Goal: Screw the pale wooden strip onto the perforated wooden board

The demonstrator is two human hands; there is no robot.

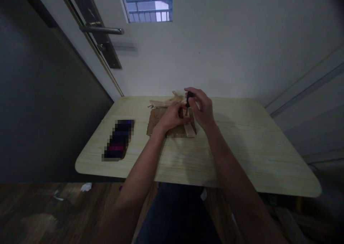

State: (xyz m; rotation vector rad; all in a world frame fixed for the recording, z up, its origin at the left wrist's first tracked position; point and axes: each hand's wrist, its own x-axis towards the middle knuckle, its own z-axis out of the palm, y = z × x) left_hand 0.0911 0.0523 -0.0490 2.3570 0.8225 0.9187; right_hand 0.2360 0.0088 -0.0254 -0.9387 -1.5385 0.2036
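My right hand (202, 106) is closed around the black handle of a screwdriver (190, 98). The screwdriver stands nearly upright, its shaft pointing down at a pale wooden strip (189, 129). The strip lies across the right part of a brown cardboard piece (153, 123), which has small holes on its left side. From the left, my left hand (172, 117) reaches over the cardboard, its thumb and fingers gripping the strip around the screwdriver's tip. A small orange-red bit shows by my left fingertips; I cannot make out what it is. My fingers hide the tip's exact contact point.
Several loose wood pieces (162, 103) lie behind the cardboard. A phone-like dark object (118, 140), blurred out, rests at the left of the light wooden table (242, 140). Behind the table stands a white door with a metal handle (103, 30). White scraps lie on the floor.
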